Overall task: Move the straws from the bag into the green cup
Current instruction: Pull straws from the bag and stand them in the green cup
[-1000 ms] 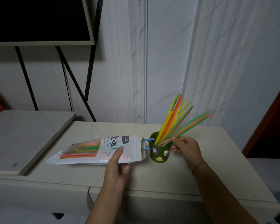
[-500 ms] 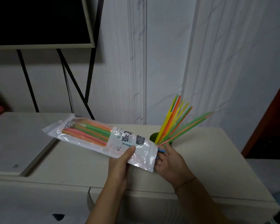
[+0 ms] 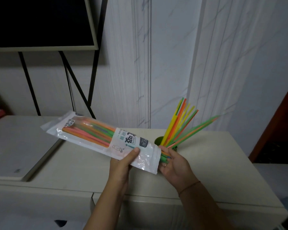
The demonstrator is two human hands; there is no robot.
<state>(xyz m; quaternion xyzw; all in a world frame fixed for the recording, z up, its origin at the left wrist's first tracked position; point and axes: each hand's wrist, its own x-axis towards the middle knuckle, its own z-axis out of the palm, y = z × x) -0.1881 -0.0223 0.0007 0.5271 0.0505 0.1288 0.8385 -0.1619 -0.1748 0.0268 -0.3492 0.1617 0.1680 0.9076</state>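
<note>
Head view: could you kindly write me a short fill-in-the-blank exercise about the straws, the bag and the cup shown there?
1. The left hand holds the straw bag with its ____ pressed on top.
2. The cup standing on the cabinet is ____ in colour.
3. The right hand grips straw ends poking out of the ____.
Missing words: thumb; green; bag.

A dark screen (image 3: 40, 20) on black legs (image 3: 29, 83) stands behind the beige cabinet (image 3: 223, 163).
</note>
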